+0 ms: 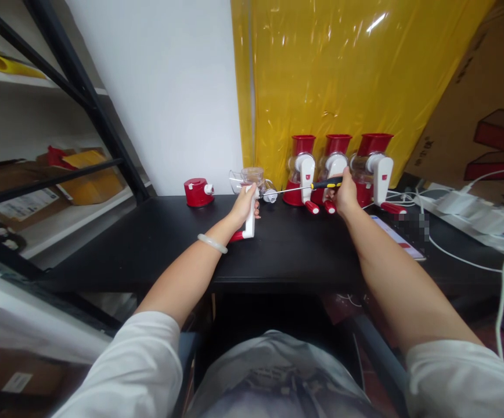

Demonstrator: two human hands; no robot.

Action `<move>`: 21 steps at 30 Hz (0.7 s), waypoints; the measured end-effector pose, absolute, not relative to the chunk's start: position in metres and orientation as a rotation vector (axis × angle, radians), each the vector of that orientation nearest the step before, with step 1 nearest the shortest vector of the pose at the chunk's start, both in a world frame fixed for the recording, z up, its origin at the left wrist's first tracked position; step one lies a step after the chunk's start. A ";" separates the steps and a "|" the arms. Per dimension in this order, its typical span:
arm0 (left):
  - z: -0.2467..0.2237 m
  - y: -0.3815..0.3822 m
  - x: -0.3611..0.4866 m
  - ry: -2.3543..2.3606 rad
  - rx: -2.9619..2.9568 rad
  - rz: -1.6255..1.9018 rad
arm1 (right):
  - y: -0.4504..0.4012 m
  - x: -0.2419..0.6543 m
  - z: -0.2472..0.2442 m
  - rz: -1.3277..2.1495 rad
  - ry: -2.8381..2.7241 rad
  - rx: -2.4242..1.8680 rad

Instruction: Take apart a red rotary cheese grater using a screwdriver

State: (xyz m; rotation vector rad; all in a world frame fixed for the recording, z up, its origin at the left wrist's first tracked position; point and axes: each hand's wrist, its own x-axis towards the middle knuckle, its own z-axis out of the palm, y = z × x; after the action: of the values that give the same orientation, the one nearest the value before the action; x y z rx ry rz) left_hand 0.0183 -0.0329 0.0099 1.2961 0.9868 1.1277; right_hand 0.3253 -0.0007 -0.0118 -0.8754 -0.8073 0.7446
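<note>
My left hand (245, 208) is closed around a white crank handle (249, 223) with a red grip at its lower end, held just above the black table. My right hand (346, 194) grips a screwdriver (321, 184) by its black and yellow handle. Its metal shaft points left, and the tip reaches the top of the crank handle near my left fingers; whether it sits in a screw is too small to tell. Behind my left hand stand a clear plastic grater housing (252, 174) and a white-rimmed drum (270, 193). A red base (198, 193) stands farther left.
Assembled red and white rotary graters (303, 168) stand in a row at the back right. A phone (398, 238) lies near white cables and a power strip (465, 217) on the right. Black shelving (90, 104) borders the left; yellow film (321, 69) hangs behind.
</note>
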 end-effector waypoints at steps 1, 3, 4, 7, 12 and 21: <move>0.010 -0.033 0.018 0.985 1.294 1.131 | -0.001 0.325 -0.012 0.733 -0.822 -0.895; 0.010 -0.032 0.018 0.983 1.289 1.139 | -0.001 0.326 -0.013 0.717 -0.847 -0.920; 0.010 -0.032 0.018 0.982 1.286 1.141 | -0.001 0.325 -0.013 0.715 -0.853 -0.927; 0.009 -0.030 0.018 0.983 1.277 1.146 | -0.001 0.325 -0.012 0.720 -0.844 -0.938; 0.009 -0.028 0.018 0.975 1.288 1.158 | -0.002 0.321 -0.008 0.702 -0.793 -0.955; 0.008 -0.028 0.017 0.984 1.296 1.141 | -0.004 0.321 -0.008 0.705 -0.814 -0.893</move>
State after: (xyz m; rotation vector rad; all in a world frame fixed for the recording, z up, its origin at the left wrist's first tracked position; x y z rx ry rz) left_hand 0.0175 -0.0283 0.0083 1.2958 0.9835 1.1414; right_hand 0.3213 -0.0043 -0.0081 -0.8933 -0.8136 0.7049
